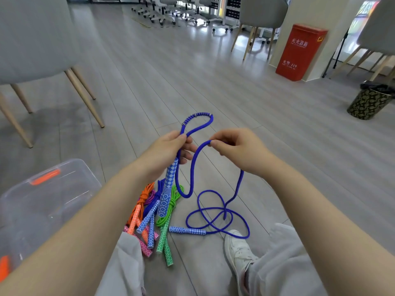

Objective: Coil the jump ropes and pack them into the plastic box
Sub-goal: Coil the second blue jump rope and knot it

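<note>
Blue woven jump rope (193, 167) with diamond-patterned handles, partly looped.

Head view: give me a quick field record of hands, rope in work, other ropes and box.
left hand: grips blue rope and one of its handles
right hand: pinches blue rope further along
blue rope: partly looped; rest loose on floor, second handle lying there
other ropes: orange, pink, blue, green, bundled on floor
box: clear, at left; contents unclear
</note>
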{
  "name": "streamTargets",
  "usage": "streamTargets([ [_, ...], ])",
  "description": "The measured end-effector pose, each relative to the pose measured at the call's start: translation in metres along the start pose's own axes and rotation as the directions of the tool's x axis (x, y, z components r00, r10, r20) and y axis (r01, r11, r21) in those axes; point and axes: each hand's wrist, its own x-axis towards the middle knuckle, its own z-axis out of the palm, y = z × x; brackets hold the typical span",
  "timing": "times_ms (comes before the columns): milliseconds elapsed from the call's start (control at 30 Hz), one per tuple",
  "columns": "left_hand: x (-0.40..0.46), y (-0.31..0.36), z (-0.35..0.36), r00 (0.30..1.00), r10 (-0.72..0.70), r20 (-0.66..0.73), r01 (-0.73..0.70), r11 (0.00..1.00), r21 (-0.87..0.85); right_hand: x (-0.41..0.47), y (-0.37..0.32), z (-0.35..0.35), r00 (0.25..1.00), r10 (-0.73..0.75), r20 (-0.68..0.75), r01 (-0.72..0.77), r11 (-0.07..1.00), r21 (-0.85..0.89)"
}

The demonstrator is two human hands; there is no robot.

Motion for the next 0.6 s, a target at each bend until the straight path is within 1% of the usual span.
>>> streamTargets([
  [100,-0.004,0.001,0.006,0.998,-0.031,0.059,0.029,0.999,0.038,0.003,0.0,0.009,1.0,-0.02,-0.018,0.019,0.995,-0.096],
  [233,-0.008,0.0,0.013,0.991,-0.065,0.12,0.068,0.997,-0.026,0.005,0.003,0.016,0.999,-0.046,-0.01,0.043,0.986,-0.158],
  [333,-0.009,-0.002,0.016,0.985,-0.09,0.145,0.095,0.995,-0.024,0.005,0.004,0.018,0.998,-0.06,-0.023,0.054,0.977,-0.208],
  [533,-0.006,-0.006,0.013,0.966,-0.118,0.23,0.116,0.993,0.02,0.003,0.007,0.022,0.996,-0.069,-0.051,0.054,0.966,-0.254],
  [600,-0.006,-0.007,0.012,0.959,-0.133,0.252,0.115,0.99,0.087,0.003,0.01,0.022,0.997,-0.065,-0.035,0.053,0.96,-0.276],
])
